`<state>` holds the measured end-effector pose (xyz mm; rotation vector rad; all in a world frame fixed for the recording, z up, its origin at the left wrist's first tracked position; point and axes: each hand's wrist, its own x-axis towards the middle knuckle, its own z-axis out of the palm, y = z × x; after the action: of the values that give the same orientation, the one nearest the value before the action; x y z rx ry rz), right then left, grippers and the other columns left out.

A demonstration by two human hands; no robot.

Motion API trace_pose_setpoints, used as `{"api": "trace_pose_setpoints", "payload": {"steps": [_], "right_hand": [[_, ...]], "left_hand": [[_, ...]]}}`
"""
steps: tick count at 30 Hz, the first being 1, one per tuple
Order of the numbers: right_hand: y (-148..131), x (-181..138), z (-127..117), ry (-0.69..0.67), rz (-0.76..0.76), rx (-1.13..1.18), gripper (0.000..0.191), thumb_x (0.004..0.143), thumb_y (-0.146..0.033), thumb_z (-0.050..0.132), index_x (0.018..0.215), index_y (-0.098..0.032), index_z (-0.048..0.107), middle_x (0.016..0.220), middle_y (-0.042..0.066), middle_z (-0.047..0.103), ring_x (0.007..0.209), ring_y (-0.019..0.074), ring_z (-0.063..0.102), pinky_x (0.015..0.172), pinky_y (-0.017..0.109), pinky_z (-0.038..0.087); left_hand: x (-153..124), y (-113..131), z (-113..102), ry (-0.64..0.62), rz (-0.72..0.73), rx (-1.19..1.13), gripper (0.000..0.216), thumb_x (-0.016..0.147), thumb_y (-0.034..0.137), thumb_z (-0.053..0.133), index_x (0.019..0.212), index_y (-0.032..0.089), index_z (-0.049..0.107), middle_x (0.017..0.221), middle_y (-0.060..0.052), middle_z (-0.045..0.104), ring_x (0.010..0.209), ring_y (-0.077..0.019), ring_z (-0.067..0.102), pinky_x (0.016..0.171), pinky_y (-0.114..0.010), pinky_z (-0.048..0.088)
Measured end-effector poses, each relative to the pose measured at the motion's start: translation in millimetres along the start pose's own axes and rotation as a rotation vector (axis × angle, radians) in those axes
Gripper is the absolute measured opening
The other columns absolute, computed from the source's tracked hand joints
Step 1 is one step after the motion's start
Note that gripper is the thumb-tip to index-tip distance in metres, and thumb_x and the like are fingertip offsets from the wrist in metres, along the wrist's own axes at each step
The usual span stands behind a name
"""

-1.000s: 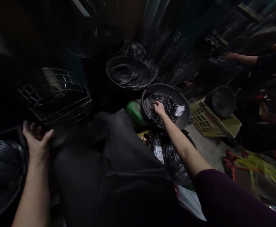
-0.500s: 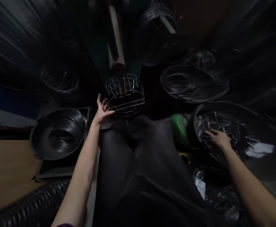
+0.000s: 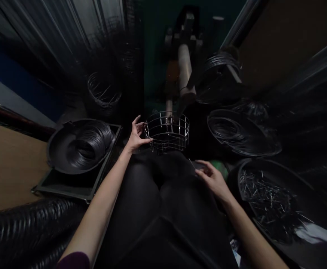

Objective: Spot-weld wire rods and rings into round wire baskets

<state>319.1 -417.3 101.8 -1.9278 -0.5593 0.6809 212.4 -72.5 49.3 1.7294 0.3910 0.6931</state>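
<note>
Position of parts: we see the round, silver-coloured wire basket [image 3: 167, 133] in front of the lap, below the pale cylindrical metal arm [image 3: 185, 63] of a machine. Our left hand [image 3: 135, 138] is at the basket's left side, thumb and fingers spread apart; how firmly they bear on the wire, we cannot say. Our right hand [image 3: 214, 181] pinches a thin, straight metal rod [image 3: 192, 163] between thumb and fingers, over the black cloth [image 3: 141, 194] covering the legs and apart from the basket.

Possible faults: we judge that the basket could turn or tip if the left hand's loose, spread hold bears unevenly. The rod, being slender and held near one end, could pivot or slip from the pinch; on the black cloth it would be hard to find in this dim light. Its free end could also snag the basket's wires if brought in at a bad angle. To our right, a heap of loose metal rods [image 3: 267, 200] lies tangled in a wide black pan [image 3: 300, 194]; reaching in carelessly could prick fingers.

Markings: we note faint pale characters [image 3: 155, 111] just above the basket's rim and a white-and-blue label [image 3: 235, 253] at the lower edge. Neither is legible, and we find no brand.
</note>
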Motion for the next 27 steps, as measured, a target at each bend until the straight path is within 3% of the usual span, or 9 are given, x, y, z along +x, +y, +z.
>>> {"api": "trace_pose_setpoints", "payload": {"steps": [2,5,8,10,14,17,27], "right_hand": [[-39,4,3,-0.097,-0.016,0.068,0.05,0.072,-0.05,0.074,0.113,-0.023,0.067,0.067,-0.002,0.062,0.056,0.0135,0.056,0.054,0.027,0.046],[-95,20,16,-0.311,-0.034,0.054,0.038,0.072,-0.048,0.076,0.097,-0.018,0.074,0.072,0.001,0.066,0.06,0.011,0.056,0.057,0.024,0.045],[-121,47,32,-0.389,-0.004,0.013,0.035,0.074,-0.046,0.074,0.094,-0.018,0.076,0.075,0.002,0.07,0.058,0.0107,0.056,0.055,0.024,0.043],[-123,61,40,-0.341,-0.064,-0.131,0.03,0.078,-0.044,0.071,0.093,-0.019,0.077,0.077,0.002,0.073,0.059,0.0121,0.059,0.056,0.025,0.043],[-116,62,45,-0.15,-0.422,-0.712,0.025,0.086,-0.039,0.066,0.101,-0.023,0.077,0.091,0.005,0.077,0.079,0.0196,0.07,0.067,0.028,0.047],[-109,51,45,-0.105,-0.576,-1.038,0.032,0.089,-0.035,0.062,0.118,-0.027,0.071,0.11,0.005,0.075,0.082,0.0208,0.071,0.058,0.027,0.042],[-101,62,27,-0.08,-0.672,-1.202,0.034,0.098,-0.031,0.042,0.118,-0.03,0.07,0.113,-0.001,0.074,0.072,0.0159,0.069,0.052,0.027,0.03]], "left_hand": [[-11,16,-6,-0.01,0.091,0.103,0.122,0.054,0.056,0.086,0.147,0.03,0.013,0.135,-0.013,0.047,0.13,-0.025,0.051,0.109,-0.044,0.042],[-24,43,-8,-0.02,0.2,0.24,0.111,0.057,0.051,0.087,0.145,0.028,0.022,0.138,-0.013,0.044,0.13,-0.0263,0.049,0.111,-0.044,0.041],[-31,68,-3,-0.071,0.283,0.419,0.09,0.057,0.042,0.088,0.134,0.028,0.044,0.134,-0.01,0.047,0.127,-0.03,0.048,0.111,-0.049,0.04],[-34,81,2,-0.128,0.306,0.527,0.077,0.057,0.037,0.089,0.126,0.028,0.056,0.132,-0.01,0.048,0.126,-0.032,0.047,0.11,-0.051,0.041],[-33,91,13,-0.165,0.308,0.614,0.06,0.058,0.035,0.087,0.115,0.028,0.067,0.133,-0.01,0.044,0.126,-0.0342,0.046,0.108,-0.053,0.042],[-28,91,22,-0.139,0.306,0.604,0.059,0.059,0.036,0.087,0.114,0.027,0.068,0.132,-0.01,0.043,0.125,-0.0346,0.045,0.108,-0.054,0.042],[-13,91,45,-0.121,0.289,0.584,0.063,0.058,0.033,0.087,0.117,0.027,0.065,0.131,-0.01,0.043,0.124,-0.0341,0.045,0.108,-0.055,0.042]]}}
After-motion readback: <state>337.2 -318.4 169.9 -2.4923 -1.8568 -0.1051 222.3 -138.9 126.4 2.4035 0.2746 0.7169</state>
